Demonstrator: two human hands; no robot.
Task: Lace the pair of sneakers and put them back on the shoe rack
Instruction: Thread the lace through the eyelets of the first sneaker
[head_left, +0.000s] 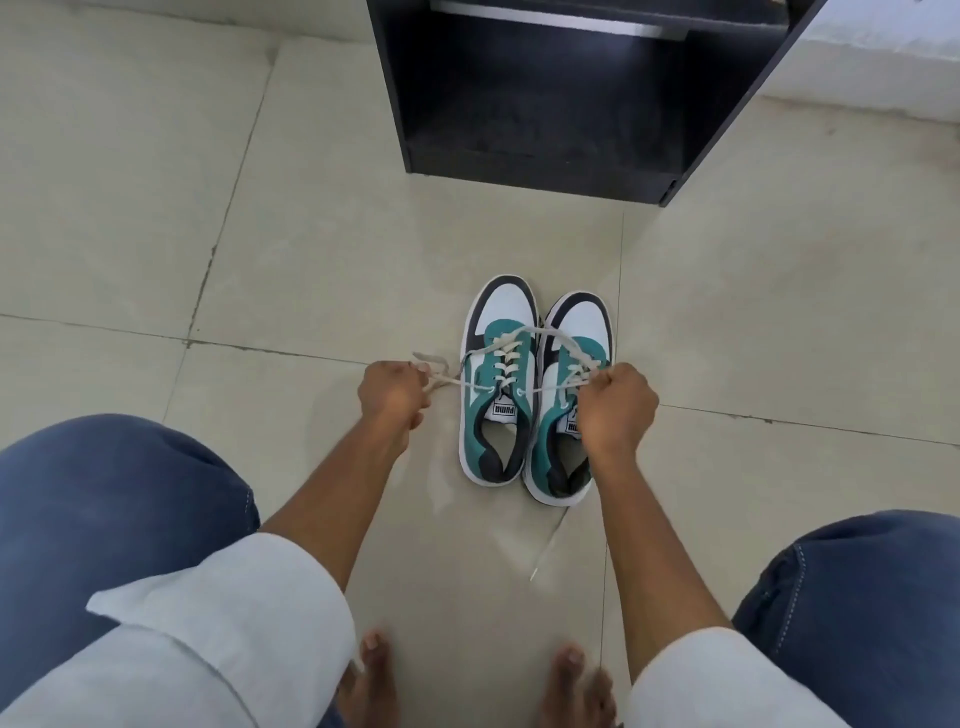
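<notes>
Two teal, white and navy sneakers stand side by side on the tiled floor, toes pointing away from me. The left sneaker (497, 415) has a cream lace (506, 358) threaded through its eyelets. My left hand (390, 395) is closed on one lace end, pulled out to the left. My right hand (615, 408) is closed on the other end, held over the right sneaker (582, 325) and hiding part of its tongue. A loose lace end (546, 545) trails on the floor behind the right sneaker's heel.
A dark shoe rack (545, 166) with an open lower shelf stands on the floor straight ahead, beyond the sneakers. My knees in blue jeans fill the lower corners, and my bare feet (571, 686) are at the bottom edge. A white wall base runs at top right.
</notes>
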